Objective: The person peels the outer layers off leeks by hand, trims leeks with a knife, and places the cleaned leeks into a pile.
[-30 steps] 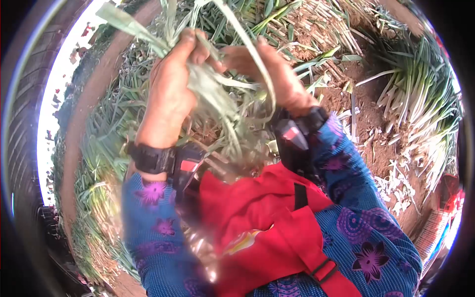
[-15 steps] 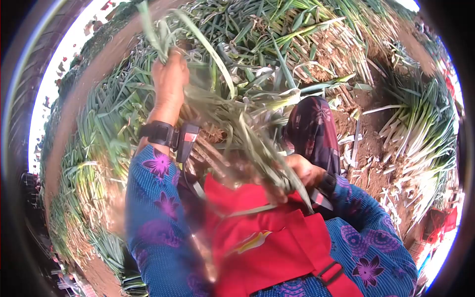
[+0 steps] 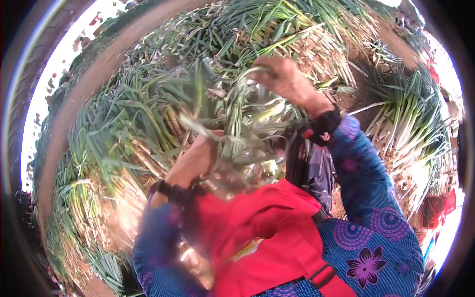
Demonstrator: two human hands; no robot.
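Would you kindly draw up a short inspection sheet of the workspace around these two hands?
Surface: brown ground, largely covered by plants.
Job's things: long green leaf strands hang between the hands, blurred at the lower end.
Clutter: leafy stalks heaped in front and to the left; a bundle with white stalks lies at the right.
Grip: right hand curls at the strands' upper end; left hand is lower, its fingers blurred among leaves. Firmness of either cannot be told.
Cables: nothing seen.
Surroundings: red cloth with a buckled strap across the wearer's front; bright background at the edges.
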